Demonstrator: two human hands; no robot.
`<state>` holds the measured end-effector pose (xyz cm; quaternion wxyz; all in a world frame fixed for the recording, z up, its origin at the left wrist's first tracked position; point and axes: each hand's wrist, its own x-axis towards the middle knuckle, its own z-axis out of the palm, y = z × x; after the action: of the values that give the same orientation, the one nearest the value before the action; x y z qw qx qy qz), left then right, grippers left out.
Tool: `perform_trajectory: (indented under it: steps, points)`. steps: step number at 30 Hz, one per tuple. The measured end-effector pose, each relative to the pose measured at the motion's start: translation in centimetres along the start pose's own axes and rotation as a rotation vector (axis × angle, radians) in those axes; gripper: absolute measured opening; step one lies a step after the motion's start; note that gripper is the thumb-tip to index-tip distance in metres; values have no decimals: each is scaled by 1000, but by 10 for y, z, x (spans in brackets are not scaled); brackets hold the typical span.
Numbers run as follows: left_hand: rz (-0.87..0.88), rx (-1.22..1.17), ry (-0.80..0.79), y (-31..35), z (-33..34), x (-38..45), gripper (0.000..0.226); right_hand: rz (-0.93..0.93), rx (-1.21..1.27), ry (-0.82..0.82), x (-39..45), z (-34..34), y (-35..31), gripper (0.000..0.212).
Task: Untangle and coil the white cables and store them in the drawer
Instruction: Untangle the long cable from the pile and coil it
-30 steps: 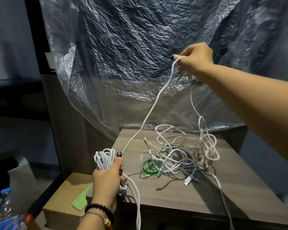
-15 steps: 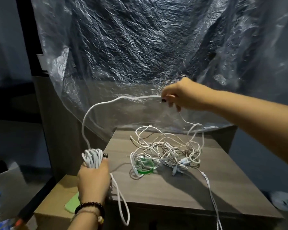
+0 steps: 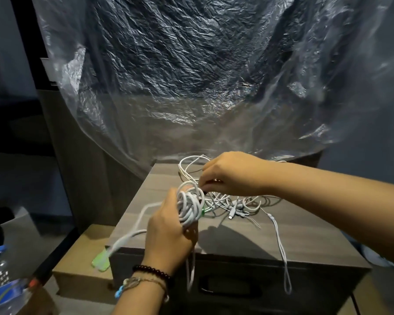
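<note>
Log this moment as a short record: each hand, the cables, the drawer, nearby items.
left hand: grips the coiled white cable
right hand: pinches a strand at the coil's top
tangled cables: loose on the cabinet top, one strand hanging over the front
drawer: closed
nearby: green band, plastic bottle, cardboard box

The coil (image 3: 189,208) in my left grip (image 3: 168,233) is plain white, and so is the tangle (image 3: 234,201) under my right grip (image 3: 228,176). A bright green band (image 3: 203,210) shows just right of the coil. The tabletop (image 3: 271,237) beneath is grey-brown woodgrain. At my left wrist sit dark beads (image 3: 152,270) and a tan cord bracelet (image 3: 143,281) with a blue bit. Left of and below my left grip lies a pale green case (image 3: 101,261) on tan cardboard (image 3: 77,262).
</note>
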<state>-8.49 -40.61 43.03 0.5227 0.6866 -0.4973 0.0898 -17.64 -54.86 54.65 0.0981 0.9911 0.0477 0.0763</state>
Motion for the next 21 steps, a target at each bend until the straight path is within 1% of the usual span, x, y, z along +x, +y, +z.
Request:
perform_trajectory:
  steps: [2, 4, 6, 8, 10, 12, 15, 17, 19, 21]
  points:
    - [-38, -48, 49, 2, 5, -2, 38, 32, -10, -22, -3, 2, 1, 15]
    - [-144, -166, 135, 6, 5, -1, 33, 118, -88, -30, -9, 5, 16, 12]
    - [-265, -320, 226, 9, -1, 3, 31, 218, -105, 23, -17, 7, 42, 9]
    - [-366, -438, 275, 10, -2, 5, 30, 339, -65, 107, -28, 6, 70, 6]
    - [-450, -477, 322, 5, -2, 7, 27, 472, -11, 180, -35, 3, 88, 4]
    - [-568, -529, 371, -4, -1, 10, 22, 578, 57, 192, -42, -1, 103, 4]
    - [-754, -535, 466, -21, -4, 16, 25, 721, 150, 221, -53, -11, 125, 5]
    - [-798, -506, 499, -30, -6, 19, 19, 764, 244, 233, -62, -17, 134, 9]
    - [-804, -410, 459, -34, -5, 19, 13, 754, 260, 226, -63, -20, 135, 11]
    - [-814, -315, 399, -36, -3, 19, 15, 716, 241, 272, -58, -23, 134, 11]
